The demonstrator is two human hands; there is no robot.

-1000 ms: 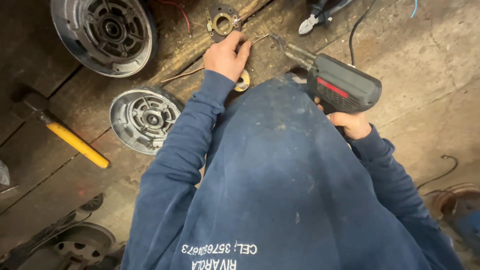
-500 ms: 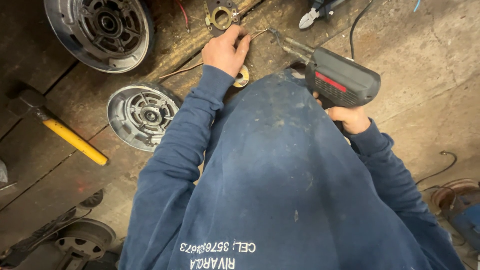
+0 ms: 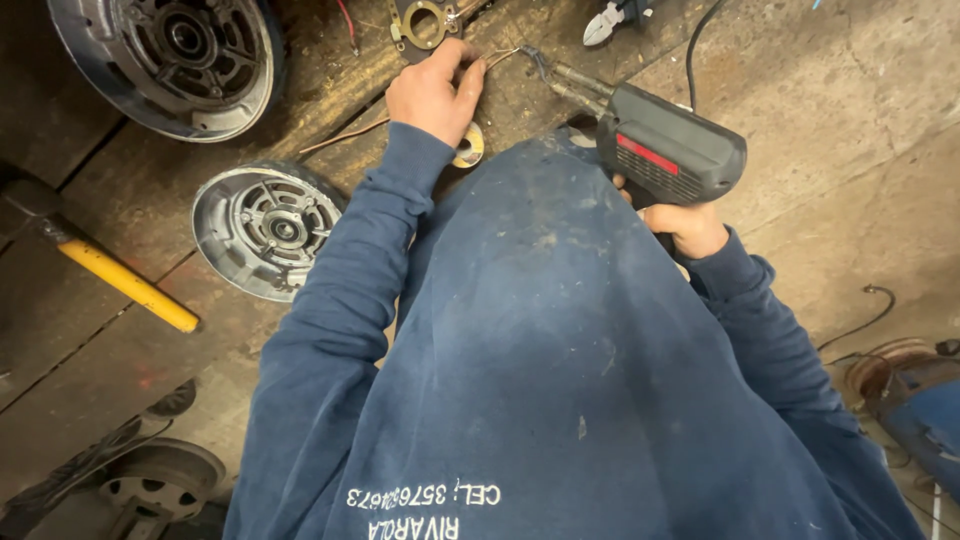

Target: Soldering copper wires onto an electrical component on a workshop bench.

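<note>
The work surface is a dark, worn wooden bench (image 3: 120, 350) with deep gaps between its planks. On the right it meets a grey concrete floor (image 3: 860, 130), stained and cracked. The light is soft and even.

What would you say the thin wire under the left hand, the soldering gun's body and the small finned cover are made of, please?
The thin reddish-brown wire under the left hand looks like bare copper, by its colour. The dark grey soldering gun in the right hand seems matt moulded plastic. The small round finned cover looks like dull grey cast metal, possibly aluminium.
</note>
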